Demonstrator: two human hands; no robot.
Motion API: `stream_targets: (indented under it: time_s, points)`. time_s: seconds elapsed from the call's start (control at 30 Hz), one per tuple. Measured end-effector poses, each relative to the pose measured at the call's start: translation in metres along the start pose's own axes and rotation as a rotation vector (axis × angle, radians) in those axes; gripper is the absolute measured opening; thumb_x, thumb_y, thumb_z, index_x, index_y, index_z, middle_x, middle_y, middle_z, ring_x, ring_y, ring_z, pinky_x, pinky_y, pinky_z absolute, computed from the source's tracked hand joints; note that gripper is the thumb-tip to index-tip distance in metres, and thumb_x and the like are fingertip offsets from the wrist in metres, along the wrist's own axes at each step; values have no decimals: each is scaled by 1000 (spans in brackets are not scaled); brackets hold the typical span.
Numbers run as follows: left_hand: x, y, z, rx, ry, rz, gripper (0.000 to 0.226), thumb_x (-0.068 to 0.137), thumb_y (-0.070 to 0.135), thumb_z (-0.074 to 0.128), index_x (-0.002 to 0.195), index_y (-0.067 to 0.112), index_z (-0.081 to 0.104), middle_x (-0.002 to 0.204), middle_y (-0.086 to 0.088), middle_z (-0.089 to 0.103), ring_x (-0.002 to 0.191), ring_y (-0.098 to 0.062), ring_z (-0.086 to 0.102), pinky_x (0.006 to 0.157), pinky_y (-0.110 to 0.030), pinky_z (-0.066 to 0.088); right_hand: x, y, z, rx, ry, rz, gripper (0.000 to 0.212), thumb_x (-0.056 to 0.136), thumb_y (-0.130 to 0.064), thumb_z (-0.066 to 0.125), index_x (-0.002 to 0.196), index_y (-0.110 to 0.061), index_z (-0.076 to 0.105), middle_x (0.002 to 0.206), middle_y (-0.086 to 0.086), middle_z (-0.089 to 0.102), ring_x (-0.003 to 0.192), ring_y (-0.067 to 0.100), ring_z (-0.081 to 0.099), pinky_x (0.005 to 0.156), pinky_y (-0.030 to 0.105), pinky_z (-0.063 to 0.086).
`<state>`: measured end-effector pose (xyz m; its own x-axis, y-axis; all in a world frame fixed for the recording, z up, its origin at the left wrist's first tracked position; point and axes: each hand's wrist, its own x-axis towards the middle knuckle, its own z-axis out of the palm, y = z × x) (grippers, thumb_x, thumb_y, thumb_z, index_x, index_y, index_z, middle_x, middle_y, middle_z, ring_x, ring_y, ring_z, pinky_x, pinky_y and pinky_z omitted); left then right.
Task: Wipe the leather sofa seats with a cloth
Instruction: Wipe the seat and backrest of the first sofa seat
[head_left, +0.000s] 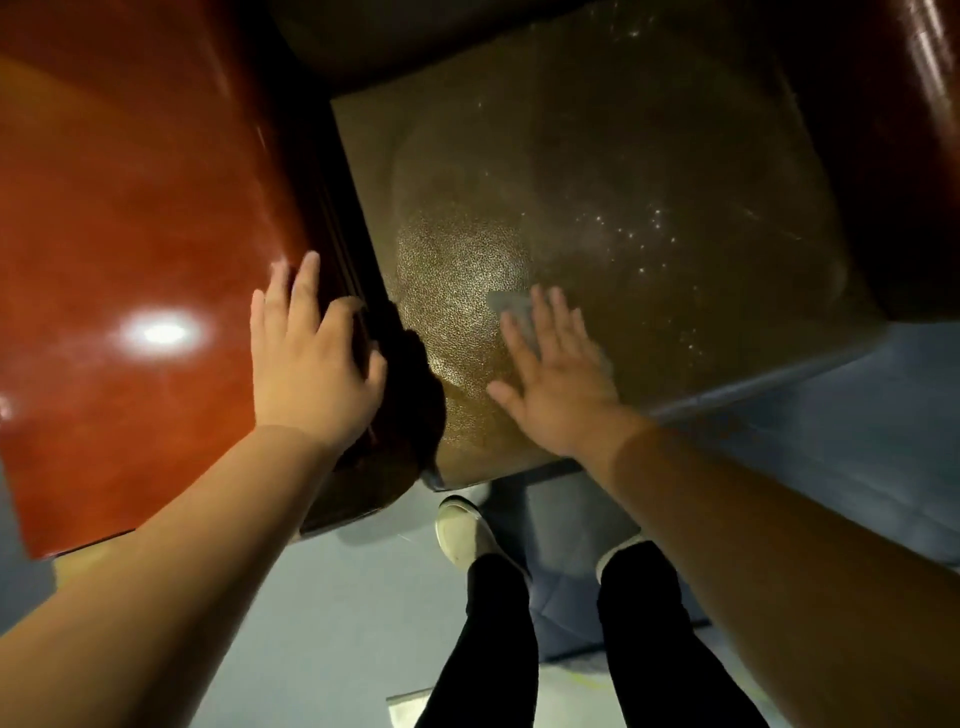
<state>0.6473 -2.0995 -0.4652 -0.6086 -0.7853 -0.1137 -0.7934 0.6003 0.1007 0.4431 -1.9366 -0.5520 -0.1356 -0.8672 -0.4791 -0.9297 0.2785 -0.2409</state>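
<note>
Seat cushion (613, 171): one, roughly square, dark olive-brown leather with a fine pebbled grain; small bright flecks glint across its middle and far part, and a paler sheen sits on the grain near its front left corner.
Cloth (511, 306): one, grey and thin, lying flat on the cushion near the front edge, mostly covered by the hand on it; its edges are blurred, so its full outline cannot be told.
Right hand (553, 384): flat on the cloth, palm down, fingers straight and slightly spread, thumb out to the left; it presses the cloth against the leather without curling round it.
Left hand (311, 364): resting on the right edge of the wooden armrest, four fingers lying straight on top, thumb hooked over the edge toward the dark gap beside the cushion.
Wooden armrest (130, 208): one broad flat panel left of the cushion, glossy red-brown, smooth enough to mirror a bright oval lamp glare; a second glossy red-brown surface shows at the far right corner.
Forearms: two, bare.
Legs: two, in black trousers (493, 639), standing just before the cushion's front edge.
Shoe (462, 530): one pale, rounded toe plainly seen; the other foot is mostly hidden.
Floor (332, 613): smooth, grey-blue.
</note>
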Motion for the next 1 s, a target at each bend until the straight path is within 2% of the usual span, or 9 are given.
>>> stream_targets:
  time_s: [0.1, 0.13, 0.27, 0.37, 0.47, 0.63, 0.73, 0.9, 1.0]
  points:
    - [-17, 55, 31, -57, 4, 46, 51, 88, 36, 58, 134, 14, 61, 160, -18, 42, 154, -40, 28, 128, -52, 14, -30, -18, 40, -95, 35, -223, 76, 101, -65, 32, 145, -7, 54, 171, 23, -9, 158, 38, -13, 127, 56, 12]
    - [-22, 72, 48, -94, -35, 32, 53, 90, 35, 58, 140, 15, 57, 163, -15, 40, 155, -37, 26, 129, -52, 15, -34, -12, 43, -133, 52, -265, 71, 101, -64, 36, 138, -8, 60, 171, 21, -7, 159, 37, -10, 128, 54, 11]
    - [-24, 103, 111, -252, -154, -221, 64, 102, 35, 52, 161, 19, 34, 174, -13, 16, 161, -34, 12, 130, -53, 13, -32, 71, 26, -257, 154, -156, 78, 106, -63, 13, 166, -14, 0, 171, 21, -11, 158, 41, -8, 128, 57, 13]
    - [-22, 110, 139, -176, -46, -251, 67, 102, 42, 44, 164, 25, 26, 175, -13, 13, 161, -33, 9, 130, -53, 8, -44, 144, 15, -121, 261, 213, 81, 103, -67, 16, 167, -18, 6, 171, 25, 4, 158, 44, 3, 126, 60, 19]
    - [-23, 114, 149, -119, 46, -237, 71, 98, 44, 43, 164, 22, 28, 173, -16, 17, 160, -35, 14, 130, -53, 11, -42, 129, 16, -14, 309, 345, 82, 102, -68, 12, 167, -19, 4, 170, 25, 2, 158, 43, 0, 128, 57, 12]
    - [-23, 114, 151, -114, 56, -239, 73, 97, 44, 44, 164, 22, 28, 173, -15, 17, 160, -35, 14, 129, -55, 12, -48, 35, 52, -17, 237, -71, 78, 105, -67, 21, 167, -24, 1, 172, 17, -10, 159, 36, -11, 129, 54, 8]
    - [-24, 114, 155, -119, 81, -226, 72, 97, 42, 45, 164, 20, 29, 173, -16, 18, 160, -36, 14, 129, -55, 12, -51, 75, 55, -122, 205, -220, 75, 106, -65, 19, 166, -27, -4, 173, 12, -12, 159, 32, -13, 130, 50, 4]
    - [-24, 114, 159, -123, 117, -240, 73, 95, 42, 45, 163, 19, 31, 172, -17, 20, 159, -37, 15, 129, -54, 11, -69, 176, 34, -40, 268, 252, 75, 101, -55, 39, 165, -26, 14, 172, 18, 8, 158, 39, 7, 127, 56, 15]
    - [-23, 114, 159, -127, 121, -240, 73, 94, 41, 45, 163, 18, 31, 172, -17, 20, 159, -38, 16, 129, -55, 11, -61, 140, 32, 93, 364, 469, 72, 105, -59, 25, 166, -24, 11, 172, 20, 2, 159, 39, 1, 128, 57, 11]
